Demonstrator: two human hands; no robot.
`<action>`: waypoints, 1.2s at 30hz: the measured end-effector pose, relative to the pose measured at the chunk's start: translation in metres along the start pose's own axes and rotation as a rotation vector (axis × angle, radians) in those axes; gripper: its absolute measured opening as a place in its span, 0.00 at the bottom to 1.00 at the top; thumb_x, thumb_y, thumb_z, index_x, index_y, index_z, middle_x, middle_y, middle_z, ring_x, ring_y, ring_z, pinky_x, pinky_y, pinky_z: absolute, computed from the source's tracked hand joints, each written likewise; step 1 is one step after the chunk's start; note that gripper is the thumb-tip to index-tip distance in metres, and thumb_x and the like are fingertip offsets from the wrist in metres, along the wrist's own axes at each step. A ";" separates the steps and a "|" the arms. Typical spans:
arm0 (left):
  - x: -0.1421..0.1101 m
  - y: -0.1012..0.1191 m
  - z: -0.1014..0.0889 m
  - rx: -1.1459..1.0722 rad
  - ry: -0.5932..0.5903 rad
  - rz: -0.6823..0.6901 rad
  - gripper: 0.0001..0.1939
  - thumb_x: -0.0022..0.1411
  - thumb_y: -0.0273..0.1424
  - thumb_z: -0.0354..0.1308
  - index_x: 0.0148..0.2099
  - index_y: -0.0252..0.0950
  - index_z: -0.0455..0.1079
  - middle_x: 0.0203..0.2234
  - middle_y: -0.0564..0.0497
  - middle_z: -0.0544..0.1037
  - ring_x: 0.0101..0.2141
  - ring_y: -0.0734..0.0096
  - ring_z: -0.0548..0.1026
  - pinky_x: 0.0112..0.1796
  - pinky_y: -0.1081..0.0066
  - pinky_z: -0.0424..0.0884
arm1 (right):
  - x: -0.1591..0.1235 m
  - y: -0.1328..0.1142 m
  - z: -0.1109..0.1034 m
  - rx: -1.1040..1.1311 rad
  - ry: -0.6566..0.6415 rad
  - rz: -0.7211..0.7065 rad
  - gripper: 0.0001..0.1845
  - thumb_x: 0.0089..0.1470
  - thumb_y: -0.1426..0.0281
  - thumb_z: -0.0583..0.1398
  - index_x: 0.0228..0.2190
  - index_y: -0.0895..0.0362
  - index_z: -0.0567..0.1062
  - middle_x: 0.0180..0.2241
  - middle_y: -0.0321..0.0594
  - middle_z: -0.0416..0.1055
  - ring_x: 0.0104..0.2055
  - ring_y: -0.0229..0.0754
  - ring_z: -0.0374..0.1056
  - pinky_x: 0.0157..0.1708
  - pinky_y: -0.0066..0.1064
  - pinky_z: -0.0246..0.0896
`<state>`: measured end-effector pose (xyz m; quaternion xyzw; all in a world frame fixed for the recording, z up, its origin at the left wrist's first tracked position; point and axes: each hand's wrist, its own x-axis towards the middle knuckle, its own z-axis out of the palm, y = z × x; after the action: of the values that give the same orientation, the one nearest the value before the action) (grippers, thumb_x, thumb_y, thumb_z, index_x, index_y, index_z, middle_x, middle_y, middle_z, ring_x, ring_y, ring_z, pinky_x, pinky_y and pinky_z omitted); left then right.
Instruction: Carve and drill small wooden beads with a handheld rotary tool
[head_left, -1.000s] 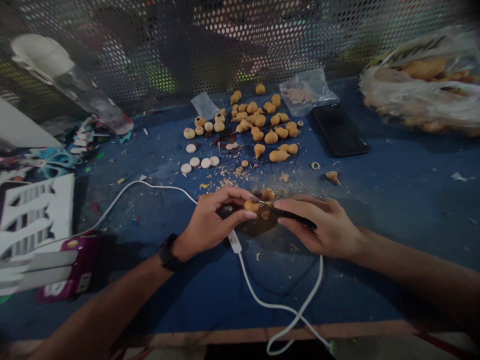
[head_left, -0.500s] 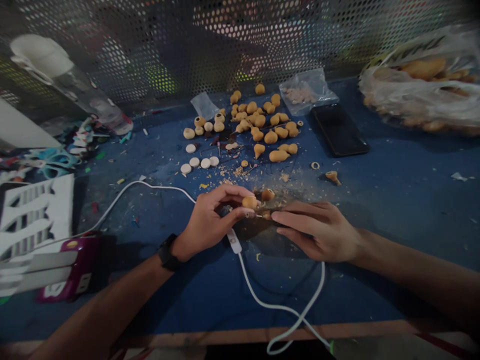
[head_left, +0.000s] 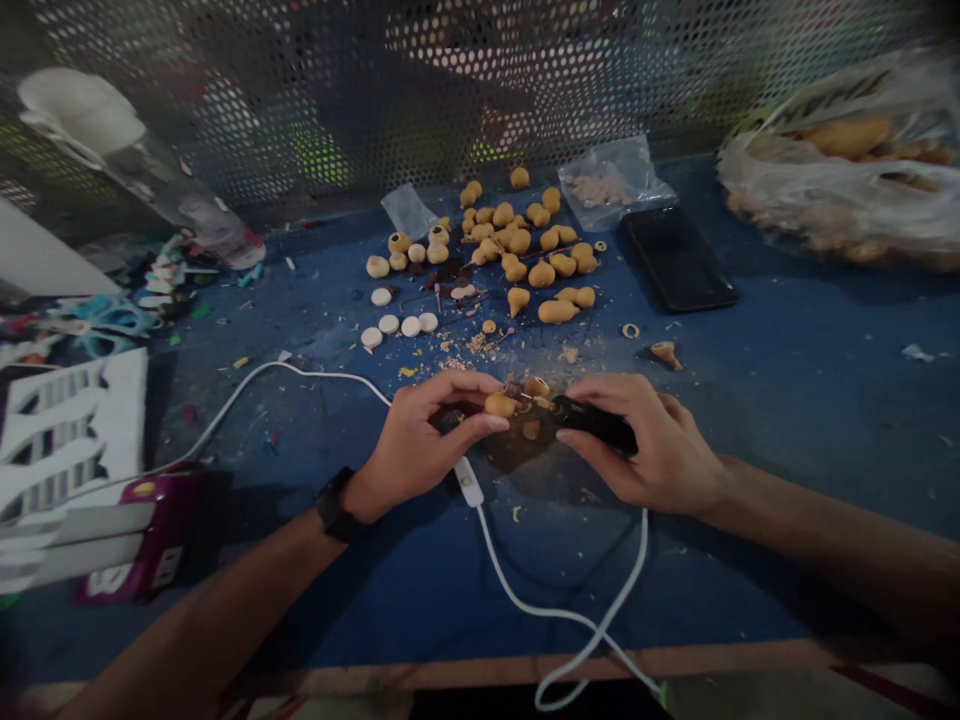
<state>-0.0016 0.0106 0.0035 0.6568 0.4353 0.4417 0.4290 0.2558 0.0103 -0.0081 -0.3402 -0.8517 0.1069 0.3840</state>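
Between thumb and fingertips, my left hand [head_left: 427,430] pinches a small tan gourd [head_left: 499,404], its right end facing the other hand. My right hand [head_left: 652,440] is closed around a black rotary tool [head_left: 598,423], whose thin bit points left at the gourd. Whether the bit touches the gourd I cannot tell. Just behind the tool's tip lies a cut gourd piece [head_left: 536,387] with a dark opening. A white cord [head_left: 525,603] with an inline switch [head_left: 469,482] runs below my hands.
Several small gourds [head_left: 517,240] are heaped ahead, near white discs [head_left: 410,327] and shavings. A phone [head_left: 681,258] lies to the right, below a plastic bag of gourds [head_left: 840,190]. Scissors [head_left: 112,320] and a purple box [head_left: 142,540] are at left. A perforated metal panel [head_left: 337,100] stands behind.
My right hand has turned, so the black tool now shows in its grip, and the tool's tip has shifted up. My left hand with the gourd has barely moved.
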 end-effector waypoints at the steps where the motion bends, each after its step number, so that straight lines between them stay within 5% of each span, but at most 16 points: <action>1: 0.000 0.000 0.000 0.004 -0.003 -0.001 0.12 0.61 0.34 0.73 0.45 0.35 0.79 0.35 0.47 0.88 0.35 0.65 0.87 0.37 0.73 0.84 | 0.000 0.000 0.000 -0.001 -0.003 -0.003 0.15 0.69 0.67 0.60 0.55 0.53 0.69 0.45 0.43 0.83 0.41 0.46 0.84 0.39 0.32 0.82; 36: 0.000 -0.002 0.000 0.021 0.039 0.008 0.14 0.58 0.37 0.76 0.42 0.36 0.82 0.34 0.47 0.88 0.33 0.65 0.87 0.33 0.73 0.82 | 0.000 0.002 -0.001 0.026 -0.016 -0.043 0.18 0.66 0.69 0.63 0.56 0.51 0.71 0.44 0.41 0.84 0.37 0.46 0.84 0.35 0.31 0.80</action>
<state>-0.0018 0.0111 0.0019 0.6543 0.4455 0.4516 0.4117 0.2573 0.0118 -0.0085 -0.3159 -0.8605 0.1123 0.3835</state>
